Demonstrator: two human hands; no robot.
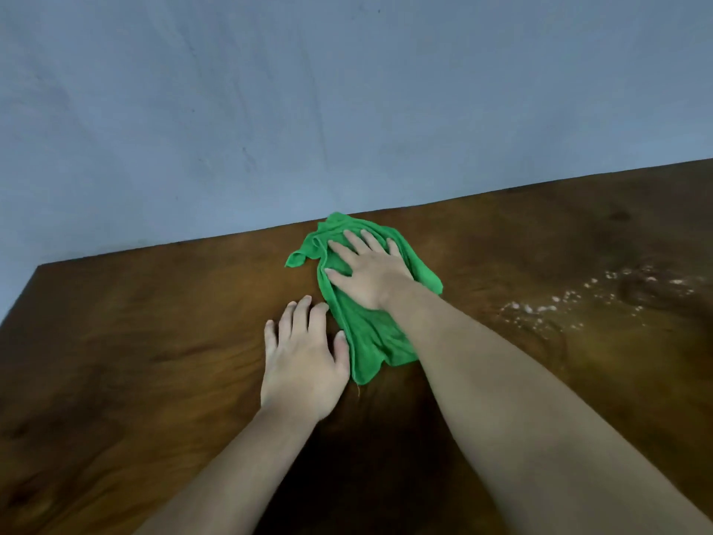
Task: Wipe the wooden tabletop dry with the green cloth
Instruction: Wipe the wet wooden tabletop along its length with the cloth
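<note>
The green cloth [366, 334] lies crumpled on the dark wooden tabletop [154, 341], close to its far edge. My right hand [368, 270] presses flat on the cloth's upper half, fingers spread. My left hand [304, 357] rests palm down on the bare wood just left of the cloth, its thumb touching the cloth's edge. A patch of water droplets [578, 303] glistens on the wood to the right of the cloth.
A plain grey-blue wall [308, 110] rises directly behind the table's far edge. The table's left corner [38, 268] shows at the left. Bare wood extends left of my hands and toward me.
</note>
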